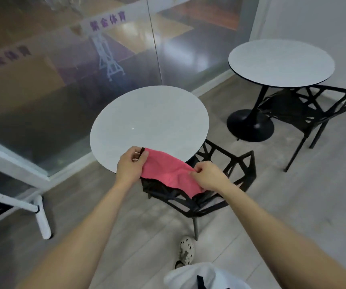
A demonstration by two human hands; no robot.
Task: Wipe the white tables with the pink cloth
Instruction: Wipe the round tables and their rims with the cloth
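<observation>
Step in hand: by my judgement, spreading the pink cloth [163, 170] before the first wipe; no wiping has started.
Pink cloth: held in the air over the near edge of the near surface [149, 122], stretched between both hands. Its lower edge sags towards the black chair [230, 184] tucked under that surface. Whether it touches the top, I cannot tell.
Left grip [130, 165]: fingers and thumb clamped on one cloth corner, where a small black loop [141, 151] sticks up.
Right grip [208, 177]: fingers curled and pinching the opposite edge of the cloth.
Near surface: round, white and bare, with a glass wall [63, 69] just beyond its far side.
Far surface [280, 61]: a second round white top, well apart from the near surface on its right, with another black chair beneath it.
How to do it well: fold or flatten the cloth into a broad pad and lay it on the near surface. Press with a flat palm and sweep in overlapping arcs from the far side back to the near edge.
Watch for: the hanging edge could catch on the chair frame, so gather it up first. The rim beside the glass needs a longer reach.
</observation>
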